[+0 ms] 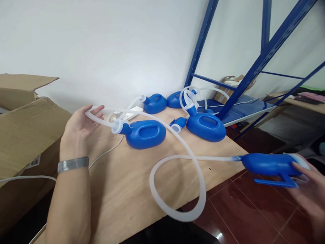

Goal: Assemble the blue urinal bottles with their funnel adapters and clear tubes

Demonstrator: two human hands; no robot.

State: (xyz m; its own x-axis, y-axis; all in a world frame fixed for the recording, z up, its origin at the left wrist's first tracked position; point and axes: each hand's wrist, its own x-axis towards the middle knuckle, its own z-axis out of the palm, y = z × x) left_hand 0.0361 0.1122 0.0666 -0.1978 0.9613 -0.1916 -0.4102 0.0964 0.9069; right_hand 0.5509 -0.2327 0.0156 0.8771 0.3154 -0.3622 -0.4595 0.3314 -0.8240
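Observation:
My left hand [84, 121] holds a bend of translucent plastic tube [200, 167], which passes between its thumb and partly spread fingers. From there the tube runs to the white cap of a blue urinal bottle [145, 134] lying on the table [122, 205]. Its other length loops in the air over the table's front edge and joins a blue urinal funnel [269, 163]. My right hand [311, 188], blurred, grips this funnel by its pale rim, with the blue handle hanging below. The far side of the rim is hidden by the fingers.
Behind stand more blue urinal bottles [155, 103] with coiled tubes, and another funnel [179, 123] lies among them. A white power strip [131, 113] sits by the wall. An open cardboard box [24, 130] is at left; a blue metal rack [239, 108] is at right.

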